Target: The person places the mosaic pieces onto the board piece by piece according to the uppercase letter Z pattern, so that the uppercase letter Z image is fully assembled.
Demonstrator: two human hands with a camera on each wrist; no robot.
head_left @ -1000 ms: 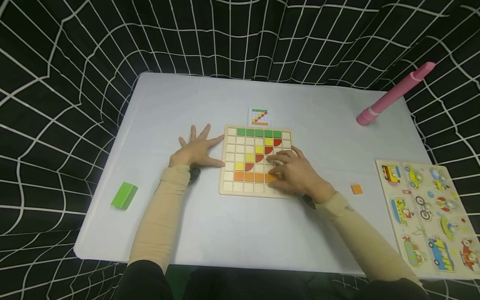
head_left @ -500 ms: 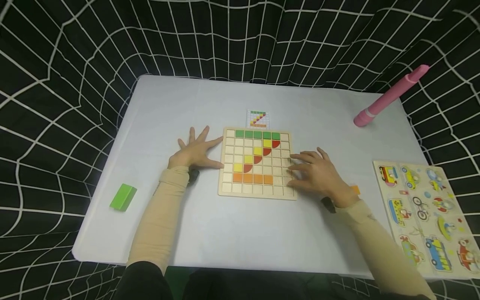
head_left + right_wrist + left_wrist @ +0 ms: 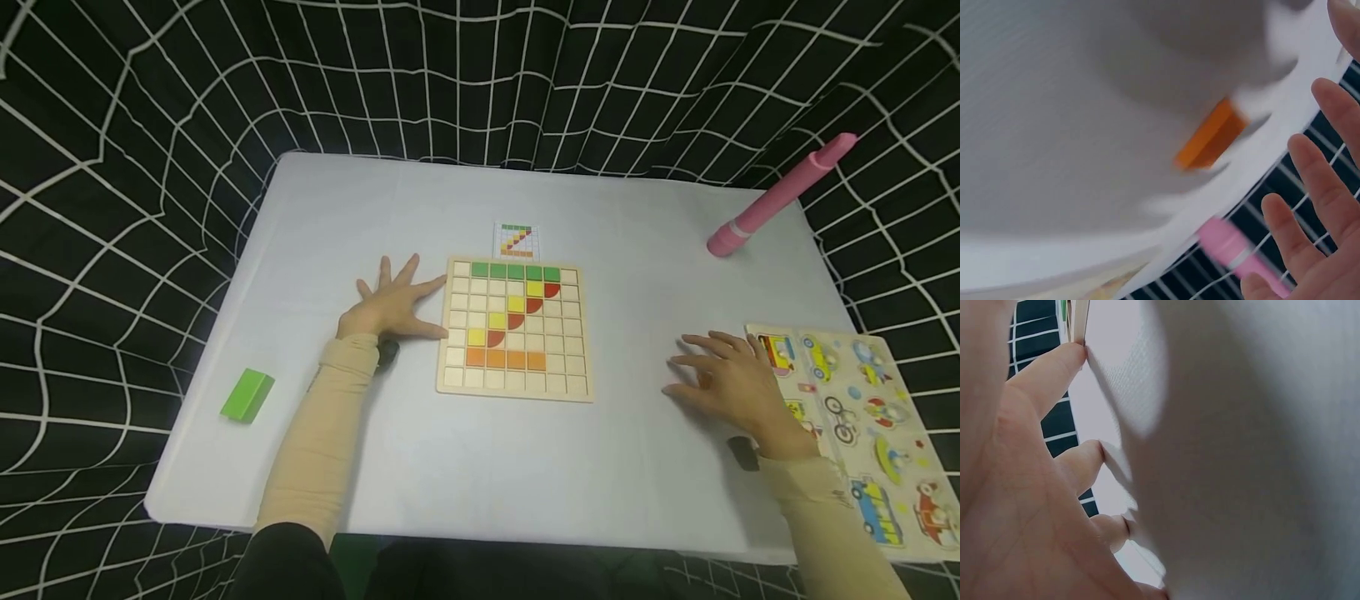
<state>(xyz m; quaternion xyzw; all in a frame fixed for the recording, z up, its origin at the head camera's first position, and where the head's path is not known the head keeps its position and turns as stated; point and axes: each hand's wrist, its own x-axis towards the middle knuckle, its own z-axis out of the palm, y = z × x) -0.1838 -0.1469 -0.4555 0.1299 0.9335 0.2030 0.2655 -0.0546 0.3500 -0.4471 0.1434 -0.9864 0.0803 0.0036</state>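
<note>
A wooden grid board (image 3: 575, 354) lies mid-table, with a row of green tiles on top, a diagonal of yellow squares and red quarter-rounds, and an orange row (image 3: 506, 359) below. My left hand (image 3: 387, 310) is spread flat on the left, thumb and index finger against the board's left edge. In the left wrist view a fingertip touches the board's side (image 3: 1079, 322). My right hand (image 3: 738, 387) hovers on the right with fingers spread, holding nothing. Beneath it, a loose orange square tile (image 3: 1213, 136) lies on the cloth in the right wrist view; the hand hides it from the head view.
A small pattern card (image 3: 517, 241) lies just behind the board. On the left rests a green block (image 3: 247, 395). At the right edge is a picture puzzle board (image 3: 855, 392), partly under the right forearm. A pink cylindrical object (image 3: 772, 200) stands at the back right.
My right hand has drawn away from the orange row on the board and moved right, over the loose orange tile. The left hand stays at the board's left edge.
</note>
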